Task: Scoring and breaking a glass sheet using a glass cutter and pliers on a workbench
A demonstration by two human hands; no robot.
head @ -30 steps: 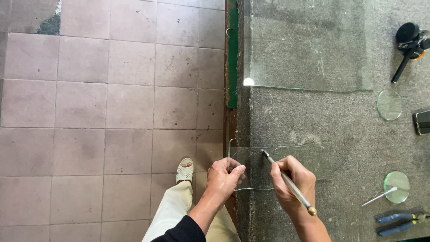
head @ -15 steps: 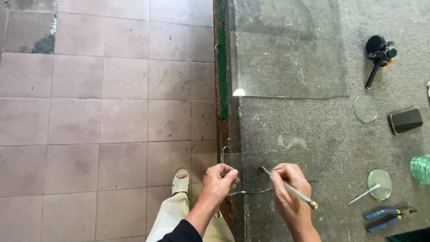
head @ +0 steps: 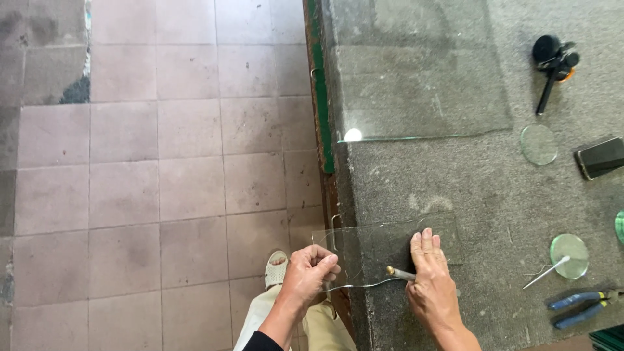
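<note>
A grey carpeted workbench (head: 494, 195) fills the right side of the view, its edge running down beside a floor (head: 162, 162) of square pinkish tiles with darker, stained patches at the far left. A green strip (head: 320, 97) runs along the upper part of the bench's edge.

A small glass pane (head: 383, 244) lies at the near edge, part of it jutting out over the floor. The left hand (head: 311, 273) pinches the overhanging corner between thumb and fingers. The right hand (head: 429, 286) lies flat on the pane, fingers pressed together and straight, with a metal glass cutter (head: 400, 273) tucked under it, its brass tip showing at the left.

Farther up the bench rests a large glass sheet (head: 416, 71). To the right lie two glass discs (head: 539, 144) (head: 569, 247), a black tool (head: 552, 62), a dark phone (head: 599, 157) and blue-handled pliers (head: 578, 304). Below the bench edge, a pale sandal (head: 277, 268) and beige trousers (head: 286, 325) show.
</note>
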